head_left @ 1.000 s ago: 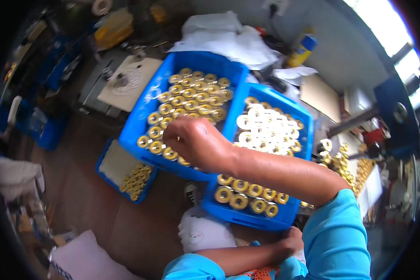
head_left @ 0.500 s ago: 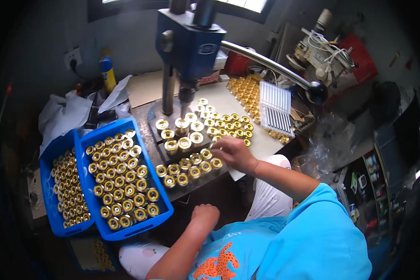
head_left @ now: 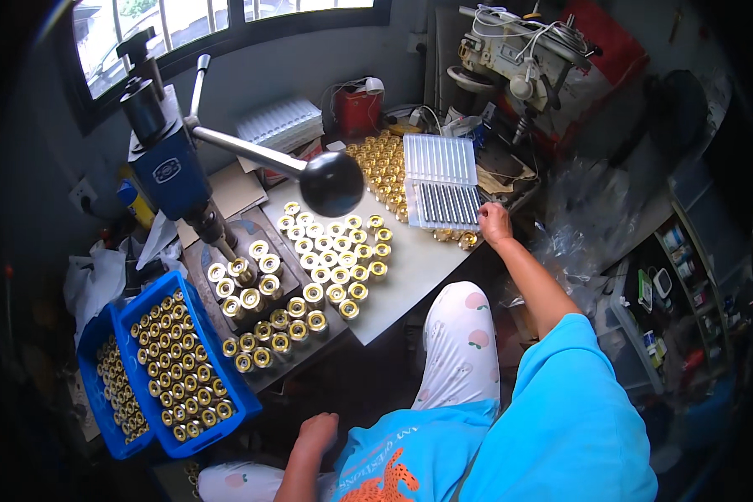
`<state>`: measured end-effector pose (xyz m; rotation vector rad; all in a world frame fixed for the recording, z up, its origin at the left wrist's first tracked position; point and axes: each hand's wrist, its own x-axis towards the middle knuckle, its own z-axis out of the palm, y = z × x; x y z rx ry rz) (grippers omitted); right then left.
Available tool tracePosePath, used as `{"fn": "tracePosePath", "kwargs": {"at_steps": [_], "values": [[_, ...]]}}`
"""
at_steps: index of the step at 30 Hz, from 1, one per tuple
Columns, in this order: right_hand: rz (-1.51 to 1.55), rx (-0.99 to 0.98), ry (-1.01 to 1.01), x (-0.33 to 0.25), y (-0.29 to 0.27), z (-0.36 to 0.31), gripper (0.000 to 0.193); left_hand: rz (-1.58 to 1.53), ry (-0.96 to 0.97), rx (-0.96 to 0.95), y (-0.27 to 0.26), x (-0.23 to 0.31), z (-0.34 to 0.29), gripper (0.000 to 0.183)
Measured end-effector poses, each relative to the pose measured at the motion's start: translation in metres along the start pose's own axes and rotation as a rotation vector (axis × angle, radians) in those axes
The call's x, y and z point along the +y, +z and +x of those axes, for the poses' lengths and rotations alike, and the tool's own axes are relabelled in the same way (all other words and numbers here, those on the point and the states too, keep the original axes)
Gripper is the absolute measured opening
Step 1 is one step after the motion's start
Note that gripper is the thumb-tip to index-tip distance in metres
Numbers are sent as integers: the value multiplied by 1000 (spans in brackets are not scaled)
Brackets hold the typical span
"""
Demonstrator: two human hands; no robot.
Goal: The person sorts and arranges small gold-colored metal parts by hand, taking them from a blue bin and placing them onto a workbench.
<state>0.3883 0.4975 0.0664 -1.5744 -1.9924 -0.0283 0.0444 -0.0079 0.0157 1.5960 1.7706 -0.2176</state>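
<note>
My right hand (head_left: pixel 495 222) is at the right end of an opened clear plastic case (head_left: pixel 441 159), its fingers pinched together against the case's edge. Whether a rod is between the fingertips is hidden. Several grey metal rods (head_left: pixel 448 203) lie side by side in the case's near half. Over my lap, my left hand (head_left: pixel 318 432) hangs loosely closed, with nothing showing in it. Left of centre stands a blue bench press (head_left: pixel 169 167). Round brass fittings (head_left: pixel 251 299) stand on its base, one of them (head_left: pixel 242 269) under the spindle.
More brass fittings (head_left: pixel 340 259) cover part of the pale board; others (head_left: pixel 376 171) are massed behind it. Two blue bins (head_left: pixel 247 403) of fittings sit at the left. The press lever's black knob (head_left: pixel 333 183) juts over the board. A sewing machine (head_left: pixel 519 50) stands back right.
My right hand has gone from the fittings by the press to the rod case at the right. The view has swung right. My left hand stays low over my lap.
</note>
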Motion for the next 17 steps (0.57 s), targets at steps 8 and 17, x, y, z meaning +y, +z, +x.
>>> {"fn": "tracePosePath", "kwargs": {"at_steps": [8,17], "values": [[-41,-205,-113,38,16,39,30,-193,-91,-136,38,34,-5,26],[-73,-409,-183,49,24,66,39,-172,-147,-167,50,46,0,29]]}}
